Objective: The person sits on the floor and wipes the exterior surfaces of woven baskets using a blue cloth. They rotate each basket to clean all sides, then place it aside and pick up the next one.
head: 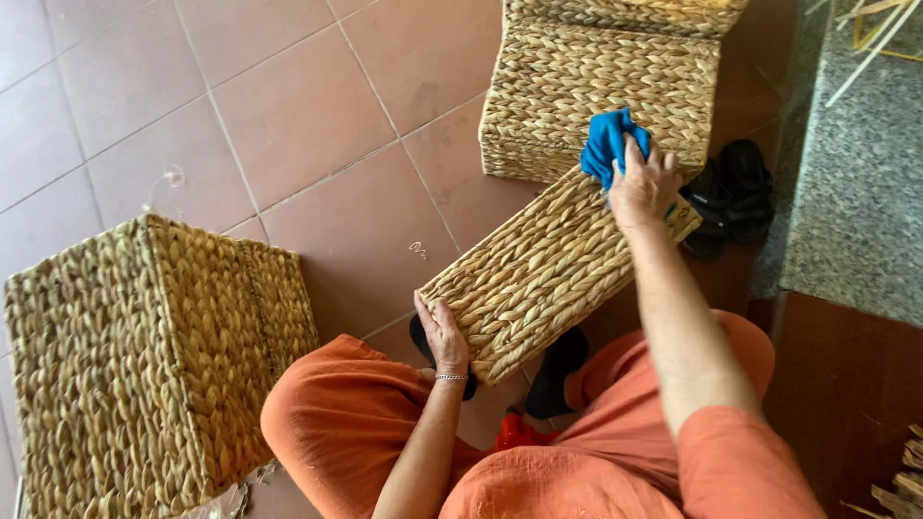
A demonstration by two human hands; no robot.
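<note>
1. My left hand (441, 333) grips the near corner of a flat woven basket (538, 274), my fingers (428, 306) lying against its edge; a thin bracelet sits at that wrist
2. My right hand (642, 187) presses a bunched blue cloth (606, 144) onto the basket's far end
3. The basket lies tilted across my knees, which are covered in orange fabric
4. Just behind it a second woven basket (596, 86) stands on the tiled floor (288, 115), touching or nearly touching the one I hold
5. A large woven box (144, 356) stands at my left, well apart
6. Dark sandals (735, 192) lie beside the grey stone slab (856, 183) on my right
</note>
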